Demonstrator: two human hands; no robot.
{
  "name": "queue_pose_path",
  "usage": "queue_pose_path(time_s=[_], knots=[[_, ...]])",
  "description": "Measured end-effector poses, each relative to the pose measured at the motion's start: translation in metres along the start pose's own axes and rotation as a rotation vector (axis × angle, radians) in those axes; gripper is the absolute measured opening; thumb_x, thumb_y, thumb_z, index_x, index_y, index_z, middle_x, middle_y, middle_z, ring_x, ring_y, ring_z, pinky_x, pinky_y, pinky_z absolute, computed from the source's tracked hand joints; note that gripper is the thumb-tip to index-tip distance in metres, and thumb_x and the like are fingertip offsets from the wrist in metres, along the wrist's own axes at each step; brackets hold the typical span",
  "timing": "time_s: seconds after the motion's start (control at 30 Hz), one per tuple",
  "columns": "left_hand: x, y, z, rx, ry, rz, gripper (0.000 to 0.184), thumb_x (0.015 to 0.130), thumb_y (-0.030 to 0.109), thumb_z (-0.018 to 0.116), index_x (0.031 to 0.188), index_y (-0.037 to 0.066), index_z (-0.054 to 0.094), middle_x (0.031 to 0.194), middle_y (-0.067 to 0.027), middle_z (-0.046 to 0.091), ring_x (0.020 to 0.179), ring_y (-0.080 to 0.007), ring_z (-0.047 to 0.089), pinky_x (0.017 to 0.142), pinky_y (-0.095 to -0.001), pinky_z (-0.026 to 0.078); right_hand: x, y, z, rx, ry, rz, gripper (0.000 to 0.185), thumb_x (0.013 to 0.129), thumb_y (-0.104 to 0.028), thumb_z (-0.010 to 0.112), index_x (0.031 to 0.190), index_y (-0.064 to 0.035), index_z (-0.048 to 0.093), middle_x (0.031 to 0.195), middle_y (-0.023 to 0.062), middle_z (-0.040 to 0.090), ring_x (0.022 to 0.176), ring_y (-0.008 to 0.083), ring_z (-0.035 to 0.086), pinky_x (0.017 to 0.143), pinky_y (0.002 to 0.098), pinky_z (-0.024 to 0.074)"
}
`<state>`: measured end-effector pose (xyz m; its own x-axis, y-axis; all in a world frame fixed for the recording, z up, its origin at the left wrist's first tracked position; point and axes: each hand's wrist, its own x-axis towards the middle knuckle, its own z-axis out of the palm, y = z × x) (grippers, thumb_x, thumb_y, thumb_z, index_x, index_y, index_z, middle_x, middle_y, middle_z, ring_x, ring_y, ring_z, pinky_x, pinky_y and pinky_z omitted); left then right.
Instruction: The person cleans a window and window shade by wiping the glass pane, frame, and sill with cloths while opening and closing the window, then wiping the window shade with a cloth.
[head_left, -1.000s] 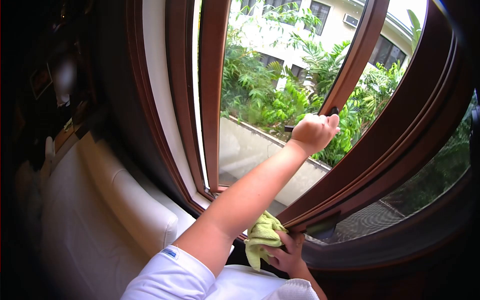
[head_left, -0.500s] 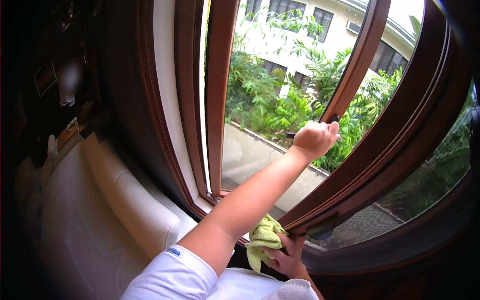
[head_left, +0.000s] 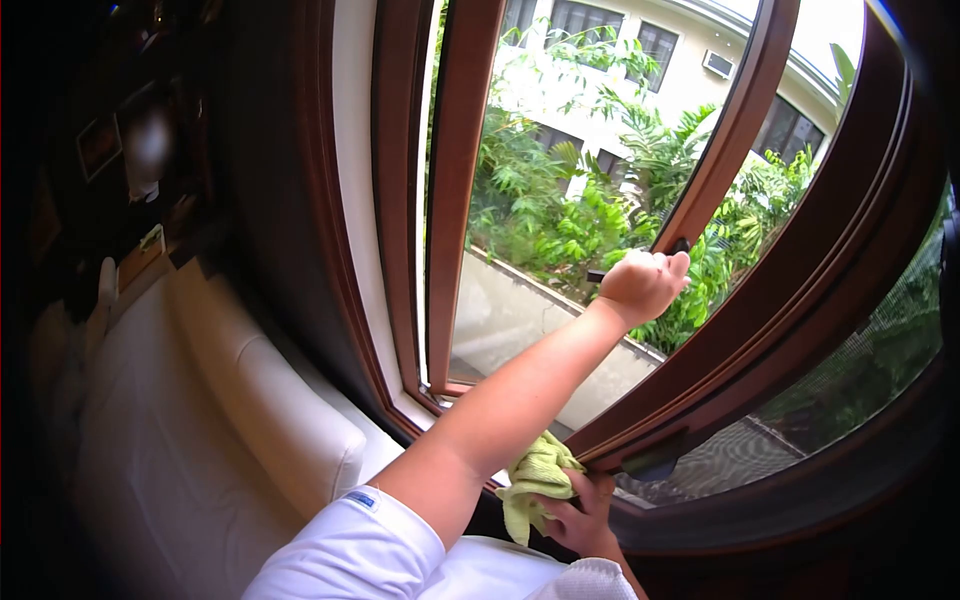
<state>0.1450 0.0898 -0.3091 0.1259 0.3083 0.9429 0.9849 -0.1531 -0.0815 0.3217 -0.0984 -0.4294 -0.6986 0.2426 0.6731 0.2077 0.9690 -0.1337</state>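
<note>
My left hand (head_left: 645, 287) reaches out to the brown-framed window sash (head_left: 720, 150), its fingers wrapped round the dark window handle (head_left: 597, 275). A black knob-like part (head_left: 681, 246) of the handle shows just above the fingers. Low in the view, my right hand (head_left: 583, 515) grips a crumpled light green cloth (head_left: 542, 475) beside the lower window frame. The left forearm crosses in front of the glass and the sill.
A white sofa (head_left: 230, 400) stands at the left. The dark outer frame (head_left: 800, 340) curves along the right, with a screened pane (head_left: 830, 390) beyond it. Outside are green plants (head_left: 580, 215), a low wall (head_left: 510, 310) and a building (head_left: 680, 60).
The view has shifted slightly, so the window and sofa sit a little further right. Both hands keep their holds on the handle and the cloth.
</note>
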Motion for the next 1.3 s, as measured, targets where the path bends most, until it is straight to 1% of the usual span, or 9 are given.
queue_pose_path(time_s=[0.33, 0.6, 0.7, 0.93, 1.0, 1.1, 1.13, 1.23, 1.3], knots=[[-0.001, 0.001, 0.004, 0.014, 0.037, -0.007, 0.023, 0.086, 0.030, 0.054, 0.076, 0.012, 0.044, 0.056, -0.0016, 0.052, 0.049, -0.0194, 0.055, 0.046, -0.0311, 0.044, -0.004, 0.001, 0.003, 0.004, -0.001, 0.012, 0.039, 0.058, -0.020, 0.070, 0.096, -0.0277, 0.067, 0.116, 0.0052, 0.051, 0.091, 0.0246, 0.049, 0.079, 0.0397, 0.0318], [-0.004, 0.001, 0.005, 0.046, -0.006, -0.014, 0.020, 0.087, 0.027, 0.052, 0.077, 0.012, 0.044, 0.057, -0.0023, 0.052, 0.048, -0.0203, 0.056, 0.047, -0.0312, 0.045, -0.002, -0.001, 0.006, -0.004, 0.027, 0.008, 0.038, 0.058, -0.019, 0.069, 0.095, -0.0269, 0.068, 0.114, 0.0045, 0.052, 0.089, 0.0240, 0.048, 0.079, 0.0390, 0.0302], [-0.004, 0.001, 0.002, 0.021, -0.006, -0.016, 0.022, 0.086, 0.029, 0.053, 0.078, 0.011, 0.044, 0.057, -0.0031, 0.053, 0.049, -0.0211, 0.056, 0.047, -0.0317, 0.045, -0.001, -0.003, 0.005, -0.004, 0.025, 0.007, 0.036, 0.059, -0.018, 0.069, 0.094, -0.0255, 0.068, 0.113, 0.0059, 0.053, 0.089, 0.0253, 0.049, 0.077, 0.0395, 0.0318], [-0.005, -0.002, -0.006, -0.059, -0.051, -0.016, 0.024, 0.086, 0.032, 0.054, 0.082, 0.010, 0.044, 0.063, -0.0046, 0.056, 0.053, -0.0222, 0.057, 0.050, -0.0329, 0.046, 0.006, -0.015, 0.000, 0.148, 0.112, 0.048, 0.040, 0.059, -0.006, 0.067, 0.098, -0.0164, 0.066, 0.110, 0.0132, 0.053, 0.086, 0.0335, 0.053, 0.073, 0.0403, 0.0444], [-0.006, -0.003, -0.010, -0.101, -0.085, -0.002, 0.022, 0.086, 0.029, 0.053, 0.085, 0.009, 0.044, 0.069, -0.0069, 0.058, 0.057, -0.0242, 0.058, 0.053, -0.0354, 0.047, -0.001, -0.017, -0.005, 0.182, 0.134, 0.049, 0.041, 0.058, -0.005, 0.067, 0.098, -0.0157, 0.066, 0.108, 0.0134, 0.053, 0.086, 0.0329, 0.053, 0.072, 0.0402, 0.0444], [-0.010, -0.008, -0.018, -0.172, -0.184, -0.017, 0.018, 0.087, 0.025, 0.051, 0.086, 0.008, 0.045, 0.070, -0.0082, 0.058, 0.061, -0.0263, 0.059, 0.055, -0.0375, 0.047, -0.008, -0.022, -0.013, 0.192, 0.188, 0.062, 0.041, 0.059, -0.007, 0.069, 0.099, -0.0129, 0.065, 0.105, 0.0144, 0.054, 0.086, 0.0325, 0.053, 0.072, 0.0399, 0.0445], [-0.012, -0.012, -0.023, -0.268, -0.211, -0.031, 0.015, 0.087, 0.021, 0.050, 0.086, 0.008, 0.045, 0.072, -0.0083, 0.058, 0.064, -0.0271, 0.060, 0.056, -0.0383, 0.048, -0.012, -0.024, -0.016, 0.203, 0.196, 0.084, 0.040, 0.059, -0.007, 0.070, 0.099, -0.0122, 0.065, 0.104, 0.0146, 0.054, 0.086, 0.0324, 0.053, 0.072, 0.0397, 0.0446], [-0.026, -0.033, -0.048, -0.141, -0.323, 0.020, 0.014, 0.087, 0.021, 0.050, 0.086, 0.008, 0.045, 0.074, -0.0081, 0.058, 0.067, -0.0253, 0.062, 0.057, -0.0363, 0.049, -0.020, -0.030, -0.022, 0.205, 0.197, 0.118, 0.038, 0.061, -0.008, 0.071, 0.099, -0.0098, 0.065, 0.103, 0.0146, 0.055, 0.088, 0.0323, 0.054, 0.073, 0.0391, 0.0446], [-0.037, -0.043, -0.061, -0.123, -0.312, 0.007, 0.013, 0.088, 0.021, 0.049, 0.087, 0.008, 0.046, 0.075, -0.0088, 0.059, 0.067, -0.0253, 0.062, 0.056, -0.0358, 0.050, -0.024, -0.032, -0.026, 0.211, 0.183, 0.125, 0.038, 0.061, -0.008, 0.071, 0.098, -0.0097, 0.066, 0.104, 0.0143, 0.055, 0.089, 0.0321, 0.054, 0.074, 0.0390, 0.0445]])
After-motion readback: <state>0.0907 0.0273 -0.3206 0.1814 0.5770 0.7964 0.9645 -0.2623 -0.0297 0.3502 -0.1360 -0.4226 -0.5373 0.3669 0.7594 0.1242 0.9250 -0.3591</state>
